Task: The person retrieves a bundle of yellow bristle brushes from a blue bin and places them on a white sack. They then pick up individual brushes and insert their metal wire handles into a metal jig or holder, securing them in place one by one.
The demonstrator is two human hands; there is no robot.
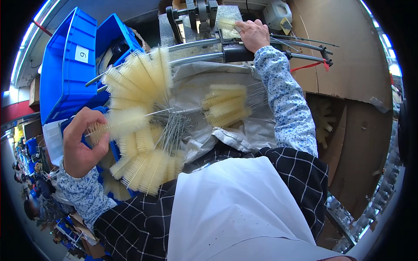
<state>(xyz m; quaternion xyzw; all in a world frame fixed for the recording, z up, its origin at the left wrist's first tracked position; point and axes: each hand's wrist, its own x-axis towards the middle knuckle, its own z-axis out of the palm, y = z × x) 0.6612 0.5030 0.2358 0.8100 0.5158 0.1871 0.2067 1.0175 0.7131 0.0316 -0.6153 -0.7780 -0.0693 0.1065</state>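
My left hand [85, 141] pinches a bottle brush [126, 122] with cream bristles, its thin wire stem pointing right. Around and behind it fans a big pile of similar brushes [139, 78], their looped wire stems [176, 128] bunched toward the middle. At the metal machine [200, 15], my right hand [254, 35] is closed, its fingertips on a small cream-bristled brush [227, 23]. Just beneath that hand lies a black sleeve [237, 54] on a steel rod. Another bundle of brushes [225, 104] rests on the whitish cloth between my arms.
Blue bins [72, 65] stand at the far left. Two steel rods [196, 45] cross in front of the machine, with a red ribbon [310, 67] at their right end. Cardboard [348, 48] walls the right side, with more brushes [321, 117] in a box there. A white jug [278, 15] stands behind.
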